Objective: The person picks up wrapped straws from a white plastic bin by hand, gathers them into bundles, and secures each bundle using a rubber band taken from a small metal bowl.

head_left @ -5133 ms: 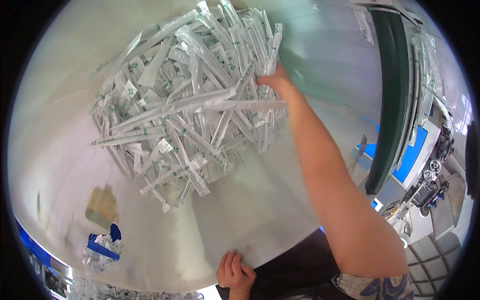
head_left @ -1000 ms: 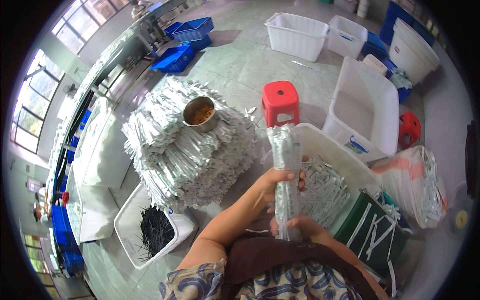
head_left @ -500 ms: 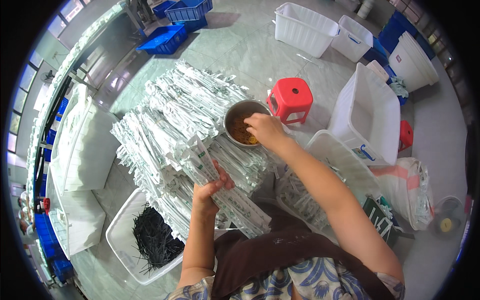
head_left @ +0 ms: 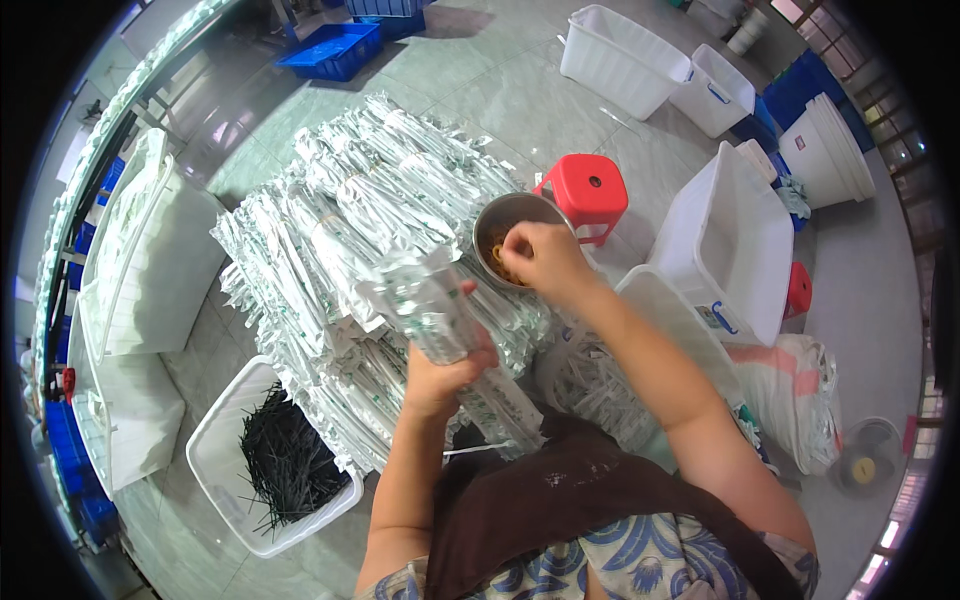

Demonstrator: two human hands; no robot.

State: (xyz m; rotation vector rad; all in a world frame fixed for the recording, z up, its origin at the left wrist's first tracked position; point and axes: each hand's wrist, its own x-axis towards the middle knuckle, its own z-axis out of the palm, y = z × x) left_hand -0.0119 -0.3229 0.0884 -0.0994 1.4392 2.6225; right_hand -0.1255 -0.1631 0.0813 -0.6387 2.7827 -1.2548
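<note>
My left hand [head_left: 447, 380] is wrapped round a bundle of long, narrow silver-white packets [head_left: 425, 305], held aslant in front of my apron. With its fingers curled together, my right hand [head_left: 548, 260] is at the mouth of a round metal bowl [head_left: 520, 203]. Brownish-yellow rubber bands [head_left: 492, 240] lie inside, beside my fingertips; what the fingertips pinch is hidden. The bowl rests at the right side of a large heap of similar silver packets [head_left: 390, 180], which spreads out beyond and to the left of my left hand.
Left of me stands a white tub of thin black strips [head_left: 290, 460]. A red stool [head_left: 590, 190] is just beyond the bowl. To the right are a clear tub [head_left: 690, 320], a large white tub [head_left: 740, 240] and a sack [head_left: 790, 390]. Blue crates [head_left: 335, 52] stand far left.
My left hand has turned the bundle a little more upright and moved slightly right. My right hand has stayed at the bowl, its fingers now more curled. The whole view has shifted slightly.
</note>
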